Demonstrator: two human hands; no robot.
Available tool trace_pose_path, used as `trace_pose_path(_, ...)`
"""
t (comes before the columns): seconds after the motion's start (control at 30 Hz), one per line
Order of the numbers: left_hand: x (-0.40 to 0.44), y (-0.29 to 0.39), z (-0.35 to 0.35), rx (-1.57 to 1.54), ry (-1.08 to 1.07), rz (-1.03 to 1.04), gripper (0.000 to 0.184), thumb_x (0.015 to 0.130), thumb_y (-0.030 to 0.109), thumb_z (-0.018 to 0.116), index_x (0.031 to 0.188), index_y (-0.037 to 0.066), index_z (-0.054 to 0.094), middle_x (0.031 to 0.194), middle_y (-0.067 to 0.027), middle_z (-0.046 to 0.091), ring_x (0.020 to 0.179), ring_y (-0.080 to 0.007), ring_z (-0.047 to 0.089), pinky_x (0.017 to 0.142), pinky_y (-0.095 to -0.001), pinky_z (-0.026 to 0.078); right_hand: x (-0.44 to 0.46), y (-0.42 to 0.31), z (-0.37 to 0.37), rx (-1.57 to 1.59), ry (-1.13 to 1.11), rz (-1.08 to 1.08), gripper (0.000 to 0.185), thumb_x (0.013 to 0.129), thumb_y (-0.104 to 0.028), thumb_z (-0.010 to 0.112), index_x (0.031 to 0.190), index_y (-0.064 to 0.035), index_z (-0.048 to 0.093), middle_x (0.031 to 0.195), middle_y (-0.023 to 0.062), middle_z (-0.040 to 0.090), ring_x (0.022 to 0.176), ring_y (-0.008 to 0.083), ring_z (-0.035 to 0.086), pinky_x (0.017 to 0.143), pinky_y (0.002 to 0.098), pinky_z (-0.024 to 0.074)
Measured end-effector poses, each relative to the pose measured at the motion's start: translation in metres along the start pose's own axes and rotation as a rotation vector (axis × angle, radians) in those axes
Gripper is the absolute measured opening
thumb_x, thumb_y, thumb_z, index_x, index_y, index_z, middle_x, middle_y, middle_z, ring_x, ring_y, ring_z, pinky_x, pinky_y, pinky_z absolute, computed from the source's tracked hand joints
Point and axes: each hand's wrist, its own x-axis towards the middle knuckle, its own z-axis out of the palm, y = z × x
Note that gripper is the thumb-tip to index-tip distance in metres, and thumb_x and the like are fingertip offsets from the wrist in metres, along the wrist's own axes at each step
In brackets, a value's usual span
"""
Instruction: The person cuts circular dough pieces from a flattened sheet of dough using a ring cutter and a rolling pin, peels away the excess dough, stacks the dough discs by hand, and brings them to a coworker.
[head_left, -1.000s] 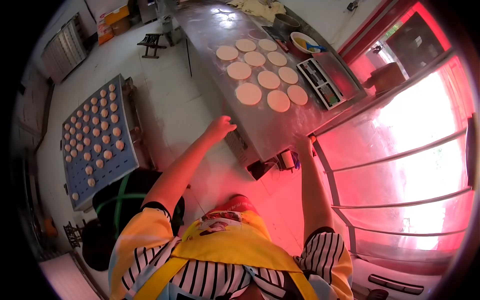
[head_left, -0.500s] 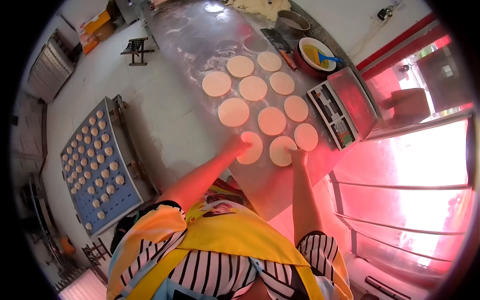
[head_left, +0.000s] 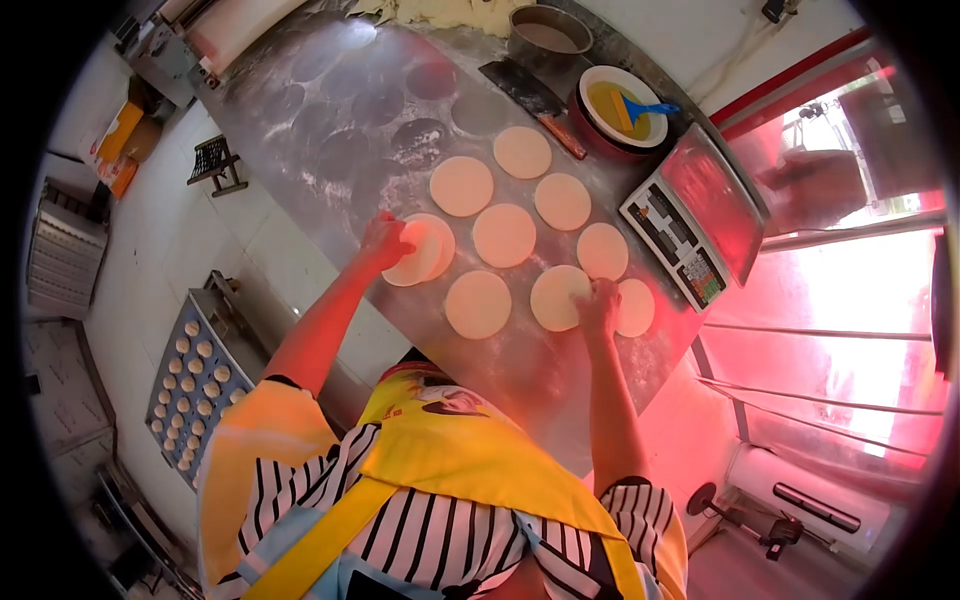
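My left hand [head_left: 384, 243] is closed on the left edge of a flat dough round [head_left: 412, 258], which overlaps another dough round [head_left: 443, 246] at the table's left side. Closer to me, my right hand [head_left: 602, 303] has its fingers closed at the right edge of a second dough round [head_left: 557, 298]; whether another lies beneath it I cannot tell. Just right of that hand, a smaller-looking dough round [head_left: 636, 308] is partly covered by it. Several more rounds lie flat around these, including one between my hands [head_left: 478, 304].
The floured metal table [head_left: 520, 385] carries a digital scale [head_left: 675, 235], a bowl [head_left: 590, 82] with yellow liquid and a blue-handled brush [head_left: 645, 108], a cleaver [head_left: 525, 92], a metal pot [head_left: 550, 30] and a dough sheet [head_left: 440, 12]. A tray [head_left: 212, 352] of dough balls stands lower left.
My left hand has moved left and away from me with a dough round, now over another round. My right hand has shifted slightly; the two nearest rounds have left their spots. The view has turned.
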Motion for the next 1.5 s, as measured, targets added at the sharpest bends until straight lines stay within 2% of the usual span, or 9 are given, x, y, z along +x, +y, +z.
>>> trace_pose_path(0.13,0.01,-0.002,0.015,-0.059,0.255,-0.106,0.041,0.066,0.031,0.075,0.09,0.001,0.06,0.098,-0.0196,0.059,0.095,-0.0354,0.056,0.08,-0.0417,0.047,0.007,-0.027,0.001,-0.039,-0.154,0.282,0.054,0.056,-0.027,0.082,0.098,-0.0036,0.056,0.107,0.0187,0.057,0.1,0.0348,0.054,0.082,0.0416,0.0455)
trace_pose_path(0.33,0.027,0.006,-0.011,-0.167,-0.2,0.01,0.039,0.065,0.025,0.076,0.089,0.0,0.059,0.096,-0.0179,0.059,0.092,-0.0336,0.056,0.078,-0.0395,0.046,0.02,-0.016,0.007,0.16,-0.406,0.37,0.054,0.06,-0.021,0.08,0.105,0.0007,0.059,0.093,0.0169,0.066,0.084,0.0264,0.065,0.073,0.0352,0.0503)
trace_pose_path(0.53,0.085,0.025,-0.068,-0.699,-0.205,0.177,0.038,0.068,0.029,0.073,0.088,0.0,0.058,0.084,-0.0114,0.057,0.078,-0.027,0.055,0.07,-0.0391,0.043,0.032,-0.117,-0.051,1.116,-0.391,0.414,0.043,0.066,-0.013,0.073,0.105,0.0029,0.062,0.09,0.0127,0.065,0.083,0.0173,0.061,0.075,0.0318,0.049)
trace_pose_path(0.63,0.141,0.026,-0.071,-0.587,-0.119,0.122,0.041,0.066,0.03,0.075,0.088,-0.001,0.059,0.083,-0.0122,0.057,0.08,-0.026,0.055,0.07,-0.0367,0.044,0.063,-0.128,-0.021,1.04,-0.454,0.424,0.048,0.066,-0.017,0.074,0.106,0.0042,0.058,0.098,0.0158,0.064,0.09,0.022,0.061,0.078,0.0339,0.0491)
trace_pose_path(0.73,0.189,-0.005,-0.019,0.097,0.074,0.3,0.046,0.063,0.033,0.076,0.087,-0.002,0.059,0.086,-0.0141,0.059,0.082,-0.0248,0.057,0.069,-0.0354,0.045,0.073,-0.116,0.062,-0.094,-0.153,0.071,0.054,0.065,-0.022,0.077,0.107,0.0038,0.056,0.105,0.017,0.061,0.094,0.0259,0.061,0.077,0.0348,0.05)
trace_pose_path(0.83,0.19,0.01,-0.004,0.015,0.123,0.121,0.055,0.058,0.036,0.078,0.093,-0.002,0.058,0.088,-0.0159,0.061,0.088,-0.0267,0.058,0.072,-0.0372,0.045,0.076,-0.136,0.066,-0.037,-0.117,0.248,0.056,0.063,-0.026,0.079,0.105,0.002,0.055,0.111,0.0183,0.058,0.094,0.0288,0.061,0.074,0.037,0.051)
trace_pose_path(1.23,0.202,0.08,-0.081,-0.509,-0.443,0.357,0.053,0.065,0.016,0.075,0.111,-0.002,0.055,0.094,-0.0073,0.061,0.085,-0.017,0.058,0.077,-0.0288,0.047,0.041,-0.162,-0.015,1.219,-0.642,0.553,0.042,0.069,-0.017,0.074,0.106,-0.0015,0.062,0.089,0.0079,0.065,0.082,0.0154,0.059,0.076,0.0331,0.0478)
trace_pose_path(1.37,0.235,0.109,-0.09,-0.926,-0.497,0.232,0.052,0.068,0.019,0.074,0.112,-0.002,0.054,0.098,-0.01,0.06,0.088,-0.0203,0.058,0.082,-0.0316,0.046,-0.014,-0.12,0.02,0.791,-0.635,0.356,0.05,0.065,-0.019,0.076,0.109,-0.0048,0.059,0.105,0.009,0.058,0.089,0.0216,0.058,0.079,0.0362,0.0482)
trace_pose_path(1.5,0.301,0.088,-0.026,0.038,-0.089,0.362,0.069,0.06,0.037,0.079,0.109,-0.005,0.054,0.103,-0.0188,0.058,0.093,-0.0297,0.058,0.083,-0.0371,0.047,-0.025,-0.139,0.018,0.12,-0.527,0.153,0.061,0.06,-0.024,0.079,0.113,-0.0077,0.054,0.118,0.0113,0.045,0.102,0.0287,0.05,0.081,0.0415,0.0482)
